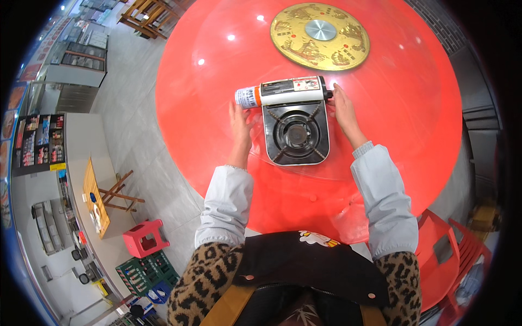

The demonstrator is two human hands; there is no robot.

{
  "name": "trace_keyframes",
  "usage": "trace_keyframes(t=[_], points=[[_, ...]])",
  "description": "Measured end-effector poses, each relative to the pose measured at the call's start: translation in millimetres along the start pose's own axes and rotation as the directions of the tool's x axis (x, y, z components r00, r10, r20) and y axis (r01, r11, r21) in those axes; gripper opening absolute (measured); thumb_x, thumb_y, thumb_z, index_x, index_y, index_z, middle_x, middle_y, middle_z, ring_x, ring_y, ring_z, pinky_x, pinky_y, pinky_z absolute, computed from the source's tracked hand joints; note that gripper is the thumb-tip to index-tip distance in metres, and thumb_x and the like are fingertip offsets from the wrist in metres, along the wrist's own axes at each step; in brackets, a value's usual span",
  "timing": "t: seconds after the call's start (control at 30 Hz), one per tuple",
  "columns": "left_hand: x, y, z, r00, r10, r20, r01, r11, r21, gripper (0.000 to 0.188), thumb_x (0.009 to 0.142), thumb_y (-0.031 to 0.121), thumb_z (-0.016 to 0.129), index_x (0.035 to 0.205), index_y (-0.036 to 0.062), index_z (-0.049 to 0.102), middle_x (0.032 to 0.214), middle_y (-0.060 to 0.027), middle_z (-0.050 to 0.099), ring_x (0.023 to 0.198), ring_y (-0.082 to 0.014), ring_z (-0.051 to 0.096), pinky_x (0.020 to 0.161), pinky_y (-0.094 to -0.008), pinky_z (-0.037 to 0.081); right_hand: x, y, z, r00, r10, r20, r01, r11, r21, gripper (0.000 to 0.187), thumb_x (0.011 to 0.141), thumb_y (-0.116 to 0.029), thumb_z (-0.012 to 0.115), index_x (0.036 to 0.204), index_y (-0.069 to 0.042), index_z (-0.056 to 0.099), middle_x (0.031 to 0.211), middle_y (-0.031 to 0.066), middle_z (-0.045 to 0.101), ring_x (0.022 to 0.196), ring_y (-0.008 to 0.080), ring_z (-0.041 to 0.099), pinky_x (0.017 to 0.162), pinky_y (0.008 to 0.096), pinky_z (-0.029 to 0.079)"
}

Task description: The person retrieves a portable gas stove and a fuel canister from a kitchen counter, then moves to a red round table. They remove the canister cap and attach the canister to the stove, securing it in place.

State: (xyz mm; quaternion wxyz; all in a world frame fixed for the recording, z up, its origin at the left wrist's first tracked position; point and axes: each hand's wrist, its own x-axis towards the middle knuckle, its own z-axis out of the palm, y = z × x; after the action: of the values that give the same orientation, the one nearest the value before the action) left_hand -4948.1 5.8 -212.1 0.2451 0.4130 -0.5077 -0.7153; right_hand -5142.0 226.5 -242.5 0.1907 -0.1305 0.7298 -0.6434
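On the red round table sits a portable gas stove (297, 130), with a black burner plate and a white-and-black housing along its far side. A gas canister (248, 97) with a pale printed label and an orange band sticks out of the housing's left end. My left hand (240, 124) is beside the canister's outer end, its fingers stretched and apart; whether they touch it I cannot tell. At the housing's right end is a black knob (329, 94). Next to it my right hand (345, 113) has its fingers spread, close to the knob, with no clear grip on it.
A gold patterned turntable (348, 41) with a silver centre lies beyond the stove on the red table (217, 103). Red plastic chairs (443, 261) stand at the lower right. To the left are a red stool (145, 239), a green crate (144, 271) and a wooden folding table (97, 201).
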Motion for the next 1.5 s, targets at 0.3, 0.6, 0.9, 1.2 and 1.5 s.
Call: trace_keyframes(t=[0.3, 0.6, 0.9, 1.2, 1.5], points=[[-27.7, -5.1, -23.6, 0.990, -0.126, 0.062, 0.120, 0.989, 0.089, 0.066, 0.099, 0.044, 0.047, 0.149, 0.0058, 0.029, 0.143, -0.0137, 0.043, 0.120, -0.0258, 0.050, 0.090, -0.0381, 0.048, 6.5, -13.6, -2.7, 0.948, 0.288, 0.134, -0.314, 0.912, 0.263, 0.056, 0.102, -0.045, 0.035, 0.136, -0.003, 0.048, 0.129, 0.0114, 0.056, 0.110, 0.0212, 0.056, 0.079, 0.0376, 0.052], [-34.7, 4.2, -4.3, 0.960, -0.206, 0.192, 0.167, 0.965, 0.202, 0.062, 0.100, 0.044, 0.043, 0.147, 0.0048, 0.033, 0.144, -0.0111, 0.044, 0.123, -0.0206, 0.048, 0.096, -0.0348, 0.042, 8.6, -10.3, -4.0, 0.934, 0.291, 0.205, -0.341, 0.898, 0.278, 0.059, 0.102, -0.049, 0.034, 0.135, -0.002, 0.051, 0.129, 0.0121, 0.057, 0.107, 0.0212, 0.059, 0.076, 0.0369, 0.054], [-36.9, -2.3, -4.5, 0.956, -0.211, 0.206, 0.165, 0.962, 0.218, 0.050, 0.100, 0.036, 0.050, 0.141, 0.0074, 0.044, 0.121, -0.0011, 0.059, 0.104, -0.0112, 0.057, 0.085, -0.0282, 0.046, 7.1, 8.8, -13.0, 0.985, 0.047, 0.167, -0.071, 0.988, 0.140, 0.041, 0.100, -0.034, 0.049, 0.123, -0.002, 0.062, 0.107, 0.0059, 0.067, 0.085, 0.0121, 0.063, 0.069, 0.0260, 0.052], [-42.9, -5.0, -2.4, 0.961, -0.173, 0.216, 0.127, 0.969, 0.210, 0.047, 0.099, 0.026, 0.055, 0.142, 0.0088, 0.046, 0.112, 0.0018, 0.063, 0.091, -0.0068, 0.059, 0.076, -0.0235, 0.048, 1.3, 11.8, -7.1, 0.959, -0.265, 0.097, 0.261, 0.964, 0.050, 0.022, 0.096, -0.009, 0.056, 0.114, 0.000, 0.064, 0.093, 0.0040, 0.066, 0.079, 0.0108, 0.060, 0.071, 0.0251, 0.050], [-43.2, -5.0, -3.1, 0.958, -0.191, 0.215, 0.135, 0.959, 0.250, 0.045, 0.100, 0.024, 0.054, 0.142, 0.0102, 0.047, 0.109, 0.0038, 0.063, 0.087, -0.0045, 0.057, 0.072, -0.0219, 0.046, -2.8, 7.6, 0.9, 0.977, -0.214, 0.005, 0.213, 0.974, -0.083, 0.020, 0.091, -0.014, 0.059, 0.104, -0.001, 0.066, 0.094, 0.0163, 0.069, 0.084, 0.0290, 0.067, 0.076, 0.0362, 0.052]])
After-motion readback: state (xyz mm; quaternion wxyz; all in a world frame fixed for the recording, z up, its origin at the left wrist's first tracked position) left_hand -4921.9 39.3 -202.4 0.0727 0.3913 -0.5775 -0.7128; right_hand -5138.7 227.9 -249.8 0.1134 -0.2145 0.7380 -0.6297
